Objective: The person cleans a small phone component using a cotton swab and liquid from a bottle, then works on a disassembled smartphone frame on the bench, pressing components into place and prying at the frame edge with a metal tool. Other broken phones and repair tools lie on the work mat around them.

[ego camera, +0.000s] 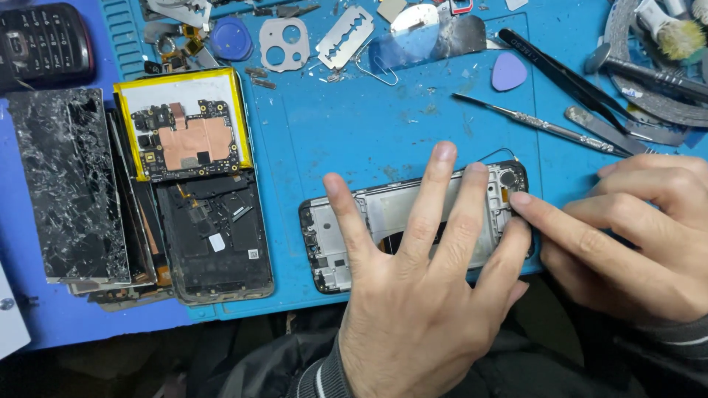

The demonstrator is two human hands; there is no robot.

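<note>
Item: left hand. Laid flat, fingers spread apart, pressed on an opened phone frame; nothing is clamped.

Item: right hand. Fingers drawn loosely together, the index fingertip set against the frame's right end, just below a small round camera module. Nothing is seen to be gripped.

Item: phone frame. Placed near the front edge of a blue work mat, lying lengthwise across it, interior facing up. The back cover and main board appear already removed; a thin black wire is looped above its upper edge. Small parts at the right end are judged still to be dealt with.

Item: stack of dismantled phones, to the left, topped by a circuit board on a yellow-edged battery. Beside it, a shattered screen panel.

Item: tools beyond the frame. A thin screwdriver, black tweezers, a purple pick.

Item: far edge. A razor blade, a grey camera bezel, a paper clip, and an old keypad phone at the far left.
</note>
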